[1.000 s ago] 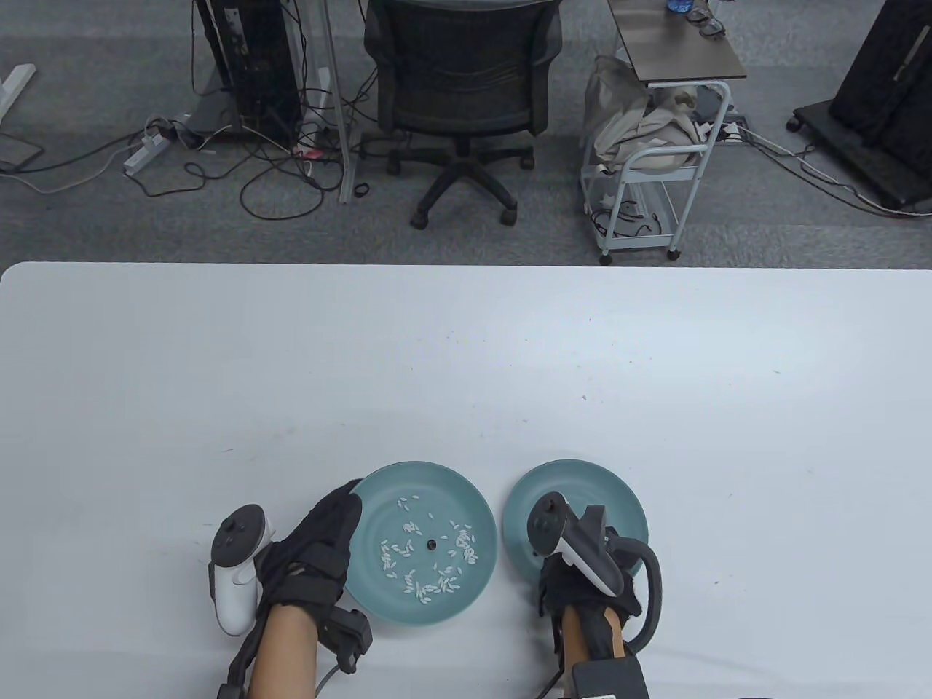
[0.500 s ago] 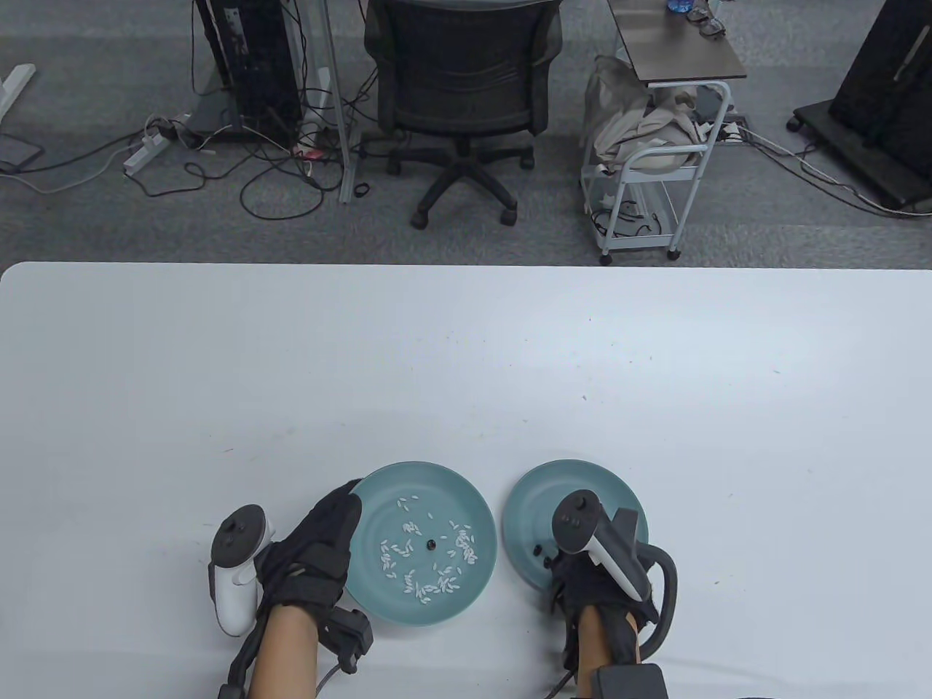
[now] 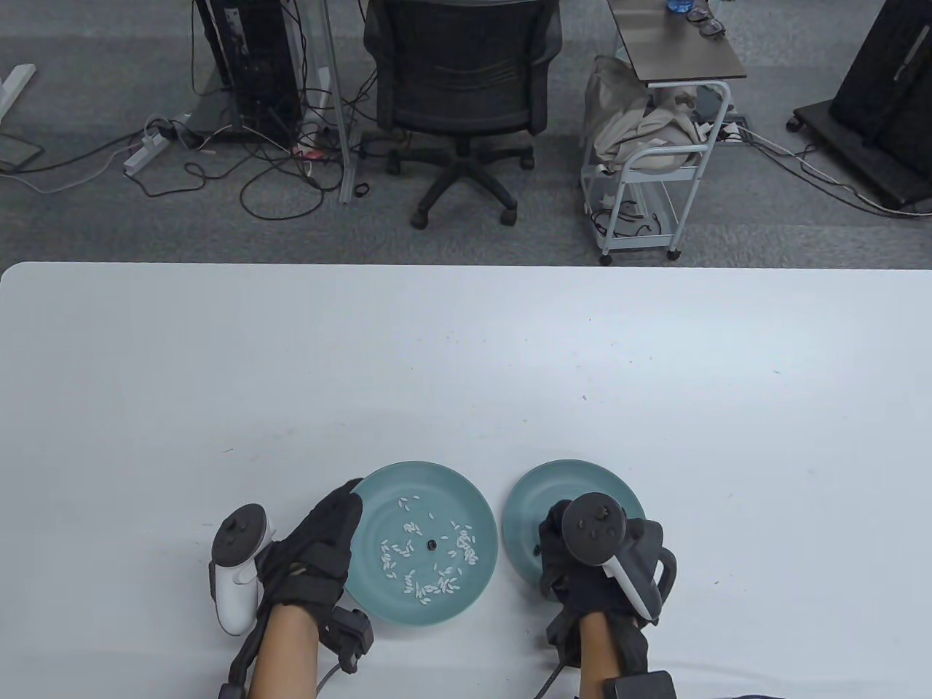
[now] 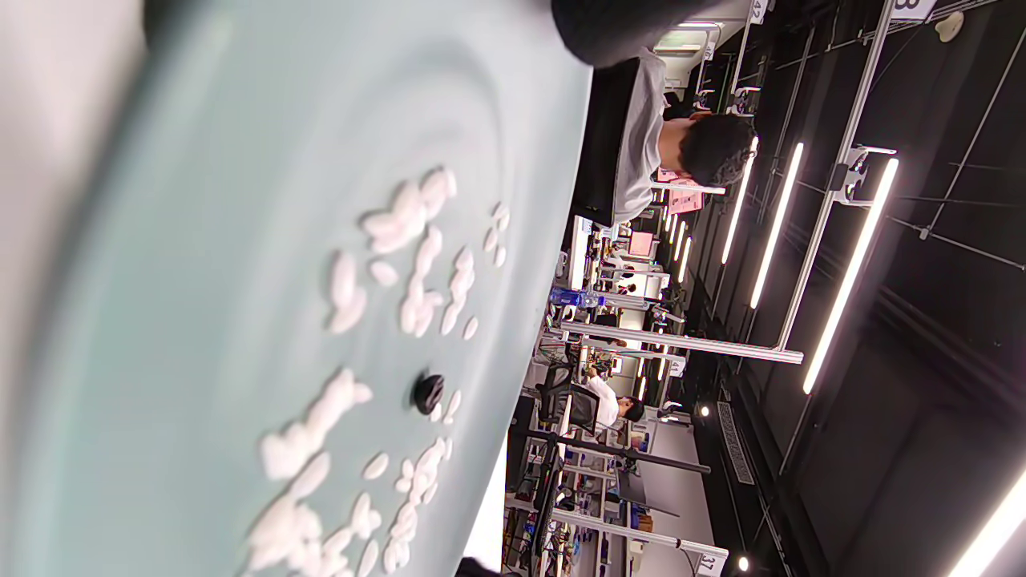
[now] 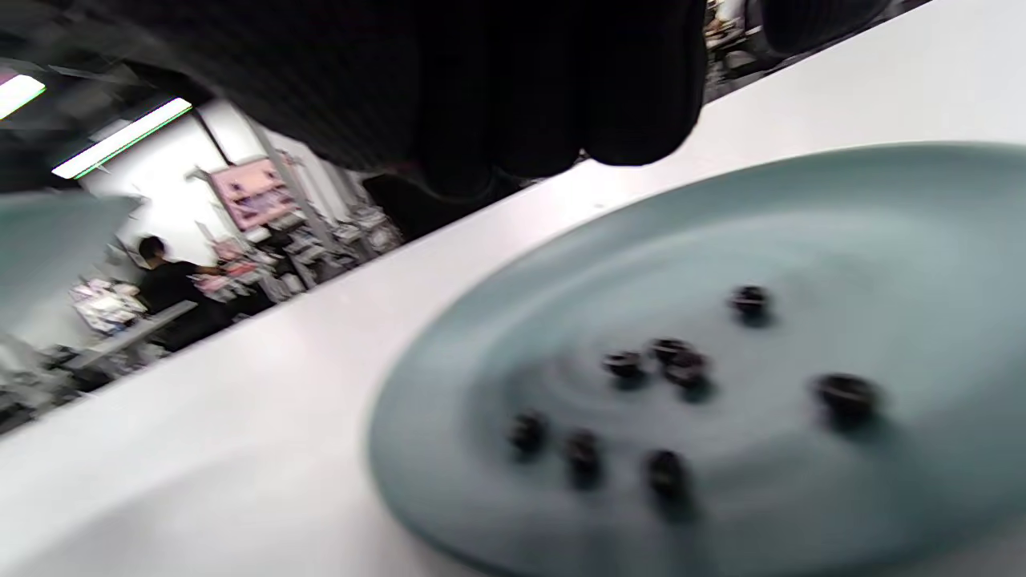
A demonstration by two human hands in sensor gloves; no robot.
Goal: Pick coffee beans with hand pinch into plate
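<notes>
Two teal plates stand side by side near the table's front edge. The left plate (image 3: 437, 488) (image 4: 200, 240) holds several white grains (image 3: 393, 557) (image 4: 417, 240) and one dark coffee bean (image 3: 430, 543) (image 4: 428, 393) at its middle. My left hand (image 3: 328, 535) rests with straight fingers against that plate's left rim. The right plate (image 3: 575, 477) (image 5: 842, 224) holds several dark coffee beans (image 5: 669, 361). My right hand (image 3: 547, 542) hovers over it, its fingers (image 5: 561, 96) curled down and bunched just above the beans. Whether they pinch a bean is hidden.
The white table (image 3: 466, 364) stretches wide behind and beside the plates. Beyond its far edge stand an office chair (image 3: 459, 95), a white cart (image 3: 655, 145) and floor cables. People at distant benches show in the wrist views.
My right hand has shifted to the right over the right plate and turned, its fingers now covering the beans seen half a second ago. The left hand and both plates have not moved.
</notes>
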